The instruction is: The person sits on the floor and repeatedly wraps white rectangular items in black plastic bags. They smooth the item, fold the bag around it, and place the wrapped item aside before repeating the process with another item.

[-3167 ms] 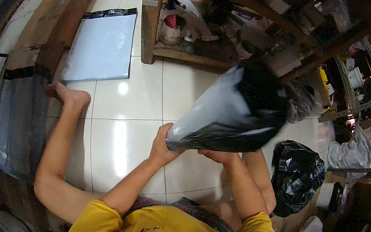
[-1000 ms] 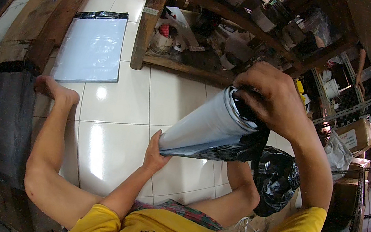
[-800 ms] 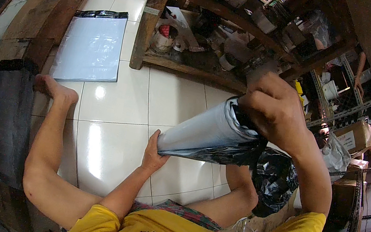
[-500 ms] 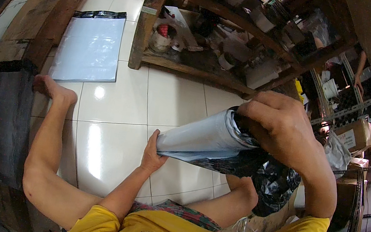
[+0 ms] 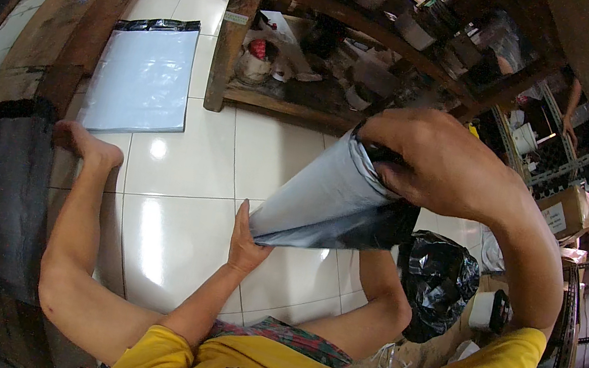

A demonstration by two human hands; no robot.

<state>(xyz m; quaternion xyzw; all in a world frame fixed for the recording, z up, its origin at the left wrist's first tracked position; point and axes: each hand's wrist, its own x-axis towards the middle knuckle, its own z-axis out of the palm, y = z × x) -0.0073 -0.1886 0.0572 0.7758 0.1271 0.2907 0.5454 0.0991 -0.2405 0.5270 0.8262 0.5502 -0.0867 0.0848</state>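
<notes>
I sit on a white tiled floor (image 5: 176,187) with my legs out in front. A grey plastic mailer bag (image 5: 322,205) is held up over my lap, tilted, its open mouth at the upper right. My right hand (image 5: 432,161) grips that open end, fingers curled over and into the mouth. My left hand (image 5: 247,237) holds the bag's lower left corner from beneath, thumb up against it.
A stack of flat grey mailer bags (image 5: 143,79) lies on the floor to the left. More bags (image 5: 5,196) lie on a wooden board at far left. A wooden shelf (image 5: 317,54) with clutter stands ahead. A black plastic bag (image 5: 439,280) and a tape roll (image 5: 489,311) sit at my right.
My right hand has lowered the bag's open end and tipped it flatter. My left hand has stayed at the lower corner.
</notes>
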